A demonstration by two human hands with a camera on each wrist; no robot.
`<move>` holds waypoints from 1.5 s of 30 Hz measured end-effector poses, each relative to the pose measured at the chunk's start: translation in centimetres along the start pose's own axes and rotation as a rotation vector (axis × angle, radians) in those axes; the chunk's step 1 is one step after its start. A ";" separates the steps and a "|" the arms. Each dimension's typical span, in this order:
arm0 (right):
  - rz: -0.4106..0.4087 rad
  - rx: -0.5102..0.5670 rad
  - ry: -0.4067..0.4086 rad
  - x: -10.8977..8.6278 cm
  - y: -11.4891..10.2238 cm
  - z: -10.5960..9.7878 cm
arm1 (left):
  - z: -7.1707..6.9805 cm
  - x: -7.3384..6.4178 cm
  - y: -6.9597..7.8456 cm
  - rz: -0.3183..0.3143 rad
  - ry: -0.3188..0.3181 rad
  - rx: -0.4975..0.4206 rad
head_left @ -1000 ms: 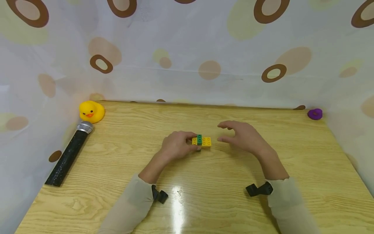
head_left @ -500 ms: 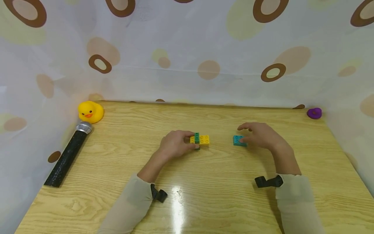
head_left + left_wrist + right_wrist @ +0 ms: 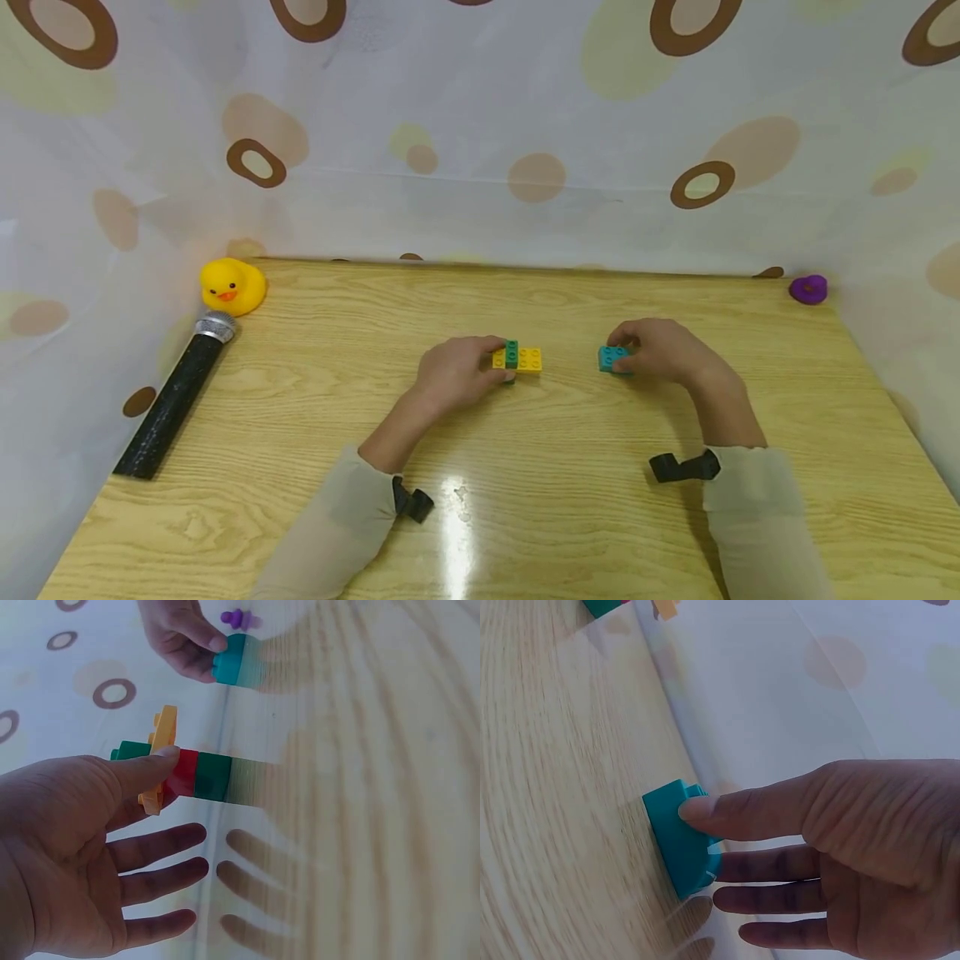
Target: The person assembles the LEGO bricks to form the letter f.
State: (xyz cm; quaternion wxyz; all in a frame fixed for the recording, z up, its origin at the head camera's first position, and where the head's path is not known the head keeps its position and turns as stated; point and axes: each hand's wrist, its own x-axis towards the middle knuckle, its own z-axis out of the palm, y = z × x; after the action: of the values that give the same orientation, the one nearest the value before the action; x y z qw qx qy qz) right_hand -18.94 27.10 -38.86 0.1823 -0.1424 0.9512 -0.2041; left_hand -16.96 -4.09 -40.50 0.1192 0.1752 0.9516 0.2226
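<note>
Near the middle of the table, my left hand (image 3: 456, 372) pinches a stack of toy building bricks between thumb and index finger, the other fingers stretched out. In the left wrist view the stack has a green brick (image 3: 213, 778) at the bottom and a red brick (image 3: 183, 774) on it. Above these come a wider yellow brick (image 3: 163, 733) and a small green brick (image 3: 133, 749) on top. To the right, my right hand (image 3: 663, 354) holds a teal brick (image 3: 611, 358) on the table, studs up. The right wrist view shows the thumb against this brick's side; the index finger is hidden.
A yellow rubber duck (image 3: 234, 287) and a black microphone (image 3: 176, 400) lie along the table's left side. A small purple toy (image 3: 809, 290) sits at the back right corner. A patterned cloth (image 3: 465, 208) rises behind the wooden table (image 3: 555, 500).
My right hand has moved right, away from the brick stack, to the teal brick, and its thumb and finger have closed on it. The left hand keeps its hold on the stack.
</note>
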 end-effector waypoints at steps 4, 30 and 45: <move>-0.009 -0.011 0.002 0.2 -0.1 0.2 | 0.0 0.0 0.0 -0.003 0.006 -0.017; -0.143 0.062 0.187 0.0 -3.0 0.4 | 0.0 -0.1 -0.1 -0.031 0.007 -0.059; -0.268 0.083 0.303 -0.3 -6.9 1.3 | 0.1 0.0 -0.1 -0.033 0.005 -0.037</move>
State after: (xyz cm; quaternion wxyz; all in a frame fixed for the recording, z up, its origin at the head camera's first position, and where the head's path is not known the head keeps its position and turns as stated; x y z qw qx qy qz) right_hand -16.76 20.69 -36.86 0.0141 -0.2276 0.9312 -0.2845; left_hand -16.97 -4.16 -40.62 0.1237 0.1569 0.9503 0.2388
